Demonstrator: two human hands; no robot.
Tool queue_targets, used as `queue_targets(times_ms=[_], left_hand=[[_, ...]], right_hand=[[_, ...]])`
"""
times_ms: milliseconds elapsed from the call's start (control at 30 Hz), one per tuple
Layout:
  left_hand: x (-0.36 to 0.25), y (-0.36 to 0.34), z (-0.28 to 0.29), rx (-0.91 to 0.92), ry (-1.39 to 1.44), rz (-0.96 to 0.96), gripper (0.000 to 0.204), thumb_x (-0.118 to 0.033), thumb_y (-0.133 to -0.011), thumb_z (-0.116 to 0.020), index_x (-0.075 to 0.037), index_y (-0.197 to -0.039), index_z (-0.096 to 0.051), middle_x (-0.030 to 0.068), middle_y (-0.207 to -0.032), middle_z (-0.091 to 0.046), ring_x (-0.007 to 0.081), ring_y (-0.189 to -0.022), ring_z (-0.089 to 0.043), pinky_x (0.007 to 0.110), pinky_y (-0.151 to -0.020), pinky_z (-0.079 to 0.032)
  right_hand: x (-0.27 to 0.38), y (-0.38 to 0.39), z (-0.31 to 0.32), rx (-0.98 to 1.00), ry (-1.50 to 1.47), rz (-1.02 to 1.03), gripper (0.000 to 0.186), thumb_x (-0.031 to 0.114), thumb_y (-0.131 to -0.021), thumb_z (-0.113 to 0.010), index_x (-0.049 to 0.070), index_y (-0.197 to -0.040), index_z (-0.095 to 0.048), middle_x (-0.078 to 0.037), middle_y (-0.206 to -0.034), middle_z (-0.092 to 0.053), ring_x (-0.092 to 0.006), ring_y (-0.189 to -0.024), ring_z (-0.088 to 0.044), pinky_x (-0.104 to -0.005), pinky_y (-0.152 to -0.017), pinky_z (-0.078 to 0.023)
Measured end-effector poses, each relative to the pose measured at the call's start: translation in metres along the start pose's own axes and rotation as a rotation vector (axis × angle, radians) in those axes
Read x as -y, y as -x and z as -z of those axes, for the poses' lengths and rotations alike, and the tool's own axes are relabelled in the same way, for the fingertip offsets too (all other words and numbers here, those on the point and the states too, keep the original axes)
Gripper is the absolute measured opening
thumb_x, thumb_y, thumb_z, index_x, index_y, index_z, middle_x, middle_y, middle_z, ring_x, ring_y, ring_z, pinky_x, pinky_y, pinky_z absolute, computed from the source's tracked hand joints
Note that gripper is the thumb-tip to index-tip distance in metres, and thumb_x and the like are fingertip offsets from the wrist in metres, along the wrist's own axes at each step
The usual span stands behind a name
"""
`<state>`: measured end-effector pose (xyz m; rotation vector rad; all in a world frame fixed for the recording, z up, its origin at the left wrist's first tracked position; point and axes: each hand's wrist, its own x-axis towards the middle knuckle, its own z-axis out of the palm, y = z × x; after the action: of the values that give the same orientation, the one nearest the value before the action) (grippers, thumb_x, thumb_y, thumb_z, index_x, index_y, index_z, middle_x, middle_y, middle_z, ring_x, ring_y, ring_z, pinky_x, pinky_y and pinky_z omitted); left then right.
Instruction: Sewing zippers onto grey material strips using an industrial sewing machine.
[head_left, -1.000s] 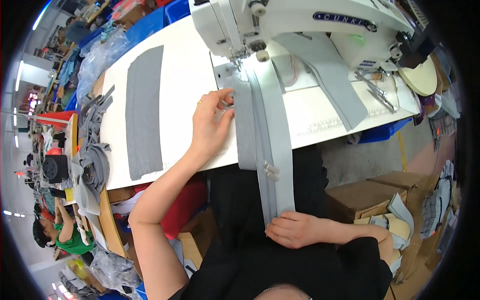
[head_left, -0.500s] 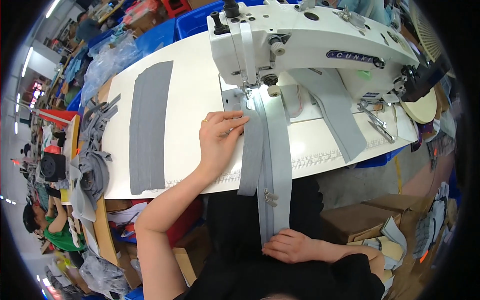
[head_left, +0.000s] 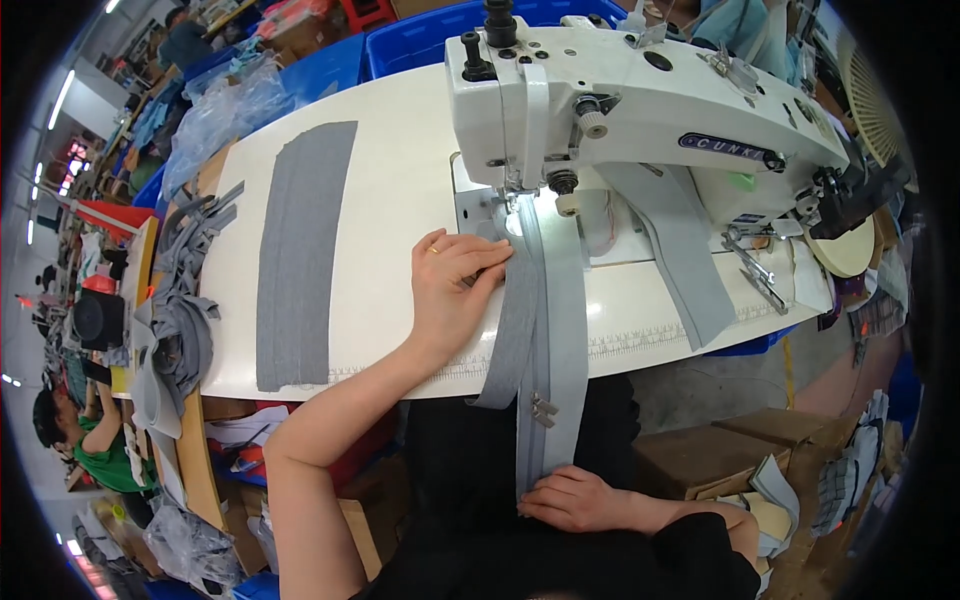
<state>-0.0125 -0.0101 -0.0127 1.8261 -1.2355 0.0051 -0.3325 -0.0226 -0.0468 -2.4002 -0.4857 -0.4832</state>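
My left hand [head_left: 455, 295] pinches the edge of a narrow dark grey fabric strip [head_left: 510, 345] between thumb and fingers, just in front of the sewing machine's needle area [head_left: 518, 208]. That strip bends down past the table's front edge. Alongside it runs a long light grey zipper strip [head_left: 567, 350], its upper end under the lit machine head. Two metal zipper sliders [head_left: 543, 410] sit on its lower part. Down by my lap, my right hand [head_left: 575, 500] is closed on the zipper strip's lower end; its fingertips are partly hidden.
A wide grey fabric panel [head_left: 307, 255] lies on the white table [head_left: 400, 150] at left. Another grey strip [head_left: 680, 270] lies under the white sewing machine [head_left: 640, 110]. Scissors-like metal tools [head_left: 757, 272] rest at right. Cardboard boxes [head_left: 690, 455] stand below. A co-worker in green [head_left: 110, 455] sits far left.
The view has shifted slightly, so the machine and table appear farther right. The dark grey strip now curves more to the left at its lower end. Both hands keep their holds.
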Motion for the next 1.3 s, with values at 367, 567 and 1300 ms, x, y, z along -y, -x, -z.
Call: queue_targets(times_ms=[367,567,1300], left_hand=[[-0.004,-0.003,-0.002,0.004,-0.052,-0.045,0.026,-0.002,-0.082,-0.078,-0.011,-0.107,-0.082,0.0028,-0.115,-0.074,0.0222,-0.106,-0.062,0.04,-0.106,-0.039],[-0.007,-0.004,-0.004,0.028,0.027,0.026,0.034,0.005,-0.084,-0.074,-0.008,-0.114,-0.08,0.0063,-0.113,-0.07,0.0242,-0.107,-0.06,0.034,-0.092,-0.049],[-0.005,-0.005,-0.007,0.05,0.039,-0.018,0.038,0.009,-0.082,-0.072,-0.006,-0.115,-0.078,0.0086,-0.111,-0.065,0.0276,-0.106,-0.058,0.036,-0.093,-0.048]], right_hand=[[-0.003,-0.004,0.007,-0.032,-0.017,-0.048,0.02,0.014,-0.088,-0.072,0.007,-0.107,-0.075,-0.003,-0.102,-0.07,-0.0171,-0.094,-0.066,-0.0308,-0.085,-0.052],[-0.011,-0.014,0.013,-0.075,0.011,-0.038,0.018,0.014,-0.088,-0.074,0.008,-0.105,-0.076,-0.003,-0.103,-0.071,-0.0172,-0.094,-0.067,-0.0314,-0.084,-0.053],[-0.046,-0.054,0.022,-0.346,0.081,-0.115,0.023,0.013,-0.08,-0.084,0.008,-0.101,-0.076,-0.001,-0.098,-0.071,-0.0167,-0.086,-0.069,-0.0308,-0.075,-0.051]])
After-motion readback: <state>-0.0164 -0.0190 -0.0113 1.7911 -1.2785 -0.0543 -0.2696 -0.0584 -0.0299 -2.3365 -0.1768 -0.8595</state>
